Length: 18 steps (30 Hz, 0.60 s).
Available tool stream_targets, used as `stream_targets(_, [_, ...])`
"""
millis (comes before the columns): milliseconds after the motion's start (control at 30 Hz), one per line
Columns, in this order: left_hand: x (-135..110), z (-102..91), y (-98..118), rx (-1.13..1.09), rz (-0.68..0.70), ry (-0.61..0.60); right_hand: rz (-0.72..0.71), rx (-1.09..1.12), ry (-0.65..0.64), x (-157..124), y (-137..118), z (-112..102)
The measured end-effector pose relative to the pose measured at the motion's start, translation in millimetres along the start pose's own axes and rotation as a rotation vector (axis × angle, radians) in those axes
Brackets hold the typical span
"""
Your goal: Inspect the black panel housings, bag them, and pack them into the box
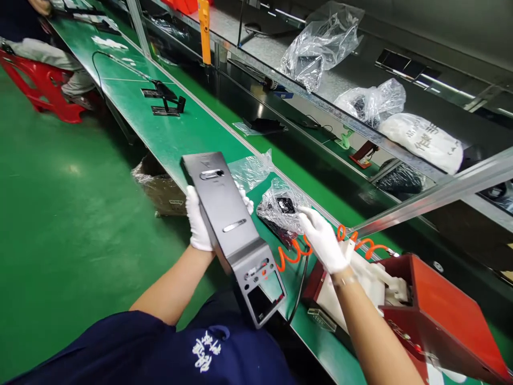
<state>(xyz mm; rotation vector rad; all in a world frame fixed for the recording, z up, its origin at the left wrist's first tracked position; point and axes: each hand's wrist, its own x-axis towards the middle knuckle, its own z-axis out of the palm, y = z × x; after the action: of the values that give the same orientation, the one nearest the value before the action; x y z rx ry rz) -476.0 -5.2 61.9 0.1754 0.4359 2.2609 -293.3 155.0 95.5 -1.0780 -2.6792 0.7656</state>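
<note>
My left hand (pixel 199 223), in a white glove, grips the side of a long dark grey metal housing (pixel 229 224) with slots and a rectangular cut-out at its near end. The housing is tilted above the front edge of the green bench (pixel 182 133). My right hand (pixel 323 239), also gloved, reaches into a clear plastic bag (pixel 280 211) of small black fans lying on the bench, fingers closed on the bag's contents. What exactly the fingers pinch I cannot make out.
An orange coiled hose (pixel 294 252) runs past a red box (pixel 436 313) holding white parts at the right. Black stands (pixel 166 99) sit farther along the bench. Bagged parts (pixel 318 45) lie on the upper shelf. Another person sits on a red stool (pixel 42 85) at far left. A wrapped carton (pixel 160 187) stands on the floor.
</note>
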Motion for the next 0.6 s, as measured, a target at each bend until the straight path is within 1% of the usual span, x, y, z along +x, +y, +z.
stream_targets(33, [0.2, -1.8, -8.1, -0.021, -0.059, 0.005, -0.019, -0.081, -0.085, 24.9, 0.7, 3.0])
stream_targets(67, [-0.4, -3.3, -16.7, -0.041, -0.119, 0.005, -0.022, -0.130, -0.143, 47.8, 1.9, 9.1])
stream_targets(133, [-3.2, -6.1, -32.2, -0.087, -0.228, 0.006, 0.003, -0.220, -0.233, 84.5, 5.9, 25.8])
stream_targets(167, [-5.1, -7.8, -38.3, -0.118, -0.271, 0.009, 0.012, -0.249, -0.261, 97.6, 8.6, 34.4])
stream_targets(233, [-9.3, -11.9, -46.6, -0.176, -0.336, 0.014, 0.025, -0.292, -0.295, 114.4, 15.2, 48.3])
stream_targets(333, [-15.1, -18.5, -52.3, -0.203, -0.409, 0.012, 0.065, -0.319, -0.309, 123.7, 24.9, 59.3])
stream_targets(400, [-17.5, -21.8, -54.7, -0.217, -0.427, 0.002, 0.114, -0.314, -0.287, 125.1, 29.7, 62.1])
stream_targets(500, [-18.9, -24.2, -58.0, -0.243, -0.427, -0.034, 0.175, -0.248, -0.200, 124.1, 33.0, 61.4])
stream_targets(600, [-19.4, -24.3, -60.3, -0.243, -0.442, -0.077, 0.207, -0.096, -0.067, 116.9, 32.1, 53.0])
